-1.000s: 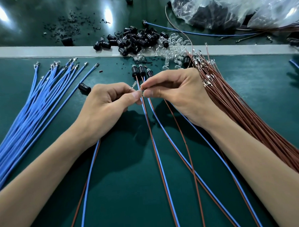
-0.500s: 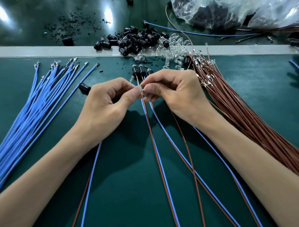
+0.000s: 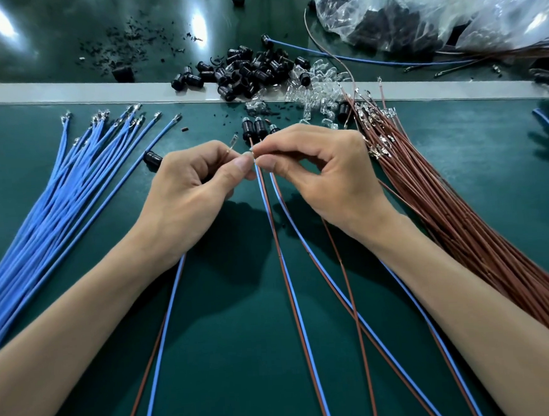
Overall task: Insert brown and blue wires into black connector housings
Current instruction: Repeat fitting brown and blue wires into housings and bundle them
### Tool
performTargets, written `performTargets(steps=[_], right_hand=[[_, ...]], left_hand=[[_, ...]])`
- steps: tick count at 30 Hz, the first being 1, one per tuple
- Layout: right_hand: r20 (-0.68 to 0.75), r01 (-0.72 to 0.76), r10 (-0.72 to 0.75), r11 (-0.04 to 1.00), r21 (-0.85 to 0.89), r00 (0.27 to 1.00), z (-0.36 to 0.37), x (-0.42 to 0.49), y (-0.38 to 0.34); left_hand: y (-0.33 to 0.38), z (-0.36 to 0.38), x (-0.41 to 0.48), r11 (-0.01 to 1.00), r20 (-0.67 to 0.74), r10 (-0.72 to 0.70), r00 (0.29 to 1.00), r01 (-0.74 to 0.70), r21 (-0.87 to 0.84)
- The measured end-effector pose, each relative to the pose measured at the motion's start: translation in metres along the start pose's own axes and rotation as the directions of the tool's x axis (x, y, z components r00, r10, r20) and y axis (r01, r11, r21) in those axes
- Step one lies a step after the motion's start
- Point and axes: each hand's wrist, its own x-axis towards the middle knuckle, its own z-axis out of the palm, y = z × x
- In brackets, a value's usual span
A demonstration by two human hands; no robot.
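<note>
My left hand [image 3: 187, 192] grips a brown and blue wire pair [image 3: 172, 306] that trails toward me. The brown wire's metal terminal [image 3: 233, 143] sticks up above my fingers. My right hand [image 3: 325, 177] pinches a small metal wire end [image 3: 252, 150] between thumb and forefinger, right against my left thumb tip. Its wire colour is hidden by my fingers. Just beyond my fingertips lie three black connector housings [image 3: 254, 127] with wire pairs [image 3: 289, 285] in them, running toward me. One loose black housing [image 3: 153, 158] lies left of my left hand.
A bundle of blue wires [image 3: 62, 201] fans out at the left and a bundle of brown wires [image 3: 440, 207] at the right. Beyond, a pile of black housings [image 3: 248, 70] and clear bulbs [image 3: 318, 86] straddles a silver strip [image 3: 73, 90]. A plastic bag [image 3: 416, 16] lies at the far right.
My hands have stayed pinched together in nearly the same spot. The brown wire's terminal above my left fingers has shifted slightly up and to the left.
</note>
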Motion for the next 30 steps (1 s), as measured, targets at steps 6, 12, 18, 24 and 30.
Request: performTargets(steps=[6,12,18,24,30], right_hand=[[-0.014,-0.134,0.138,0.978,0.163,0.990,0.0001,0.0014,0.0035],[-0.017,-0.158,0.171,0.939,0.307,0.985,-0.0011,0.0008,0.0040],[-0.014,-0.188,0.199,0.945,0.267,0.980,0.0002,0.0000,0.0023],[0.004,-0.220,0.232,0.914,0.341,0.973,-0.0009,0.0004,0.0012],[0.008,-0.234,0.250,0.896,0.376,0.968,-0.0006,0.0010,0.0019]], left_hand=[[-0.0009,0.0011,0.0004,1.000,0.007,0.007,1.000,-0.007,0.012],[0.0000,0.0007,-0.0003,0.999,0.009,0.029,1.000,-0.029,0.044],[0.0023,0.0018,-0.0006,0.998,-0.001,0.039,0.999,-0.039,0.047],[0.0016,0.0018,-0.0005,0.999,-0.017,0.029,0.999,-0.029,0.026],[0.0018,0.0019,-0.0008,0.999,0.004,0.039,0.999,-0.039,0.031]])
